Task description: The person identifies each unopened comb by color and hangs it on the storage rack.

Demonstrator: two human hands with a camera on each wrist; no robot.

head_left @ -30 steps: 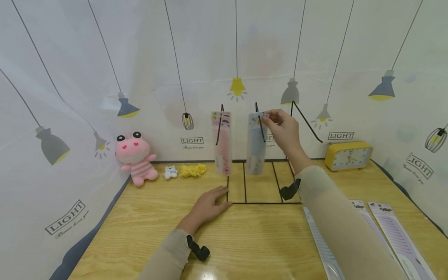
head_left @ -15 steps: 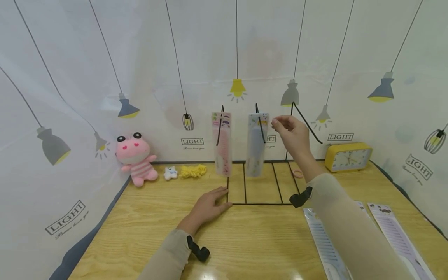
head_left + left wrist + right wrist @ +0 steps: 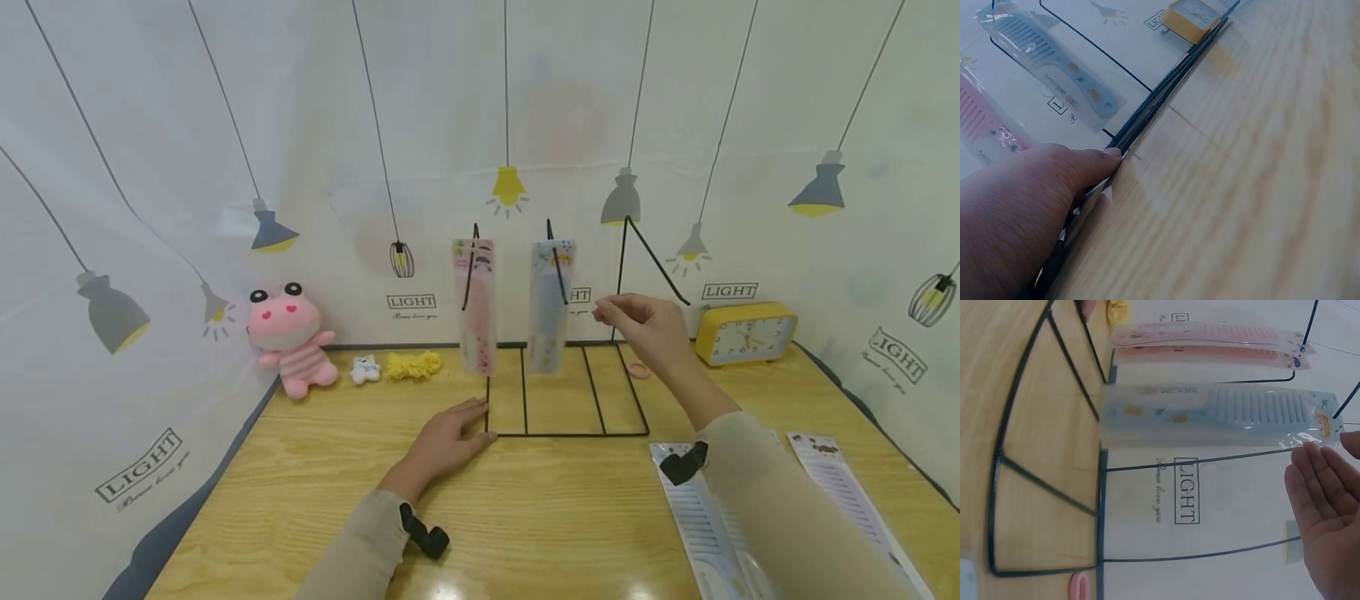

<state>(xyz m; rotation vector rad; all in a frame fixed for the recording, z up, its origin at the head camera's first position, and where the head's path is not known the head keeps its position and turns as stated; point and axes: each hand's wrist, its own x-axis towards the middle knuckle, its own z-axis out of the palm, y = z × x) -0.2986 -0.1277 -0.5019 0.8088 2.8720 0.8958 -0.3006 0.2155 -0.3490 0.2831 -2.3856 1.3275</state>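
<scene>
A black wire display rack (image 3: 567,435) stands on the wooden table with upright hooks. From its left hook hang pink combs (image 3: 474,312) in clear packets; the right wrist view shows two. A packaged blue comb (image 3: 551,308) hangs from the middle hook. The right hook (image 3: 660,262) carries nothing. My left hand (image 3: 446,442) rests on the rack's front left base corner, its thumb (image 3: 1094,164) pressing on the front rod. To the right of the blue comb, just below the hooks, my right hand (image 3: 652,329) holds nothing, its fingers loosely bent and apart from the packet.
More packaged combs (image 3: 697,508) lie on the table at right, partly under my right sleeve. A yellow clock (image 3: 746,333) and pink ring (image 3: 638,370) stand beyond. At left are a pink plush toy (image 3: 291,337), a small white bear (image 3: 366,369) and yellow string (image 3: 414,366).
My right hand has let go of the blue comb's packet top and moved right and down, away from it. The comb stays hanging. My left hand has not moved.
</scene>
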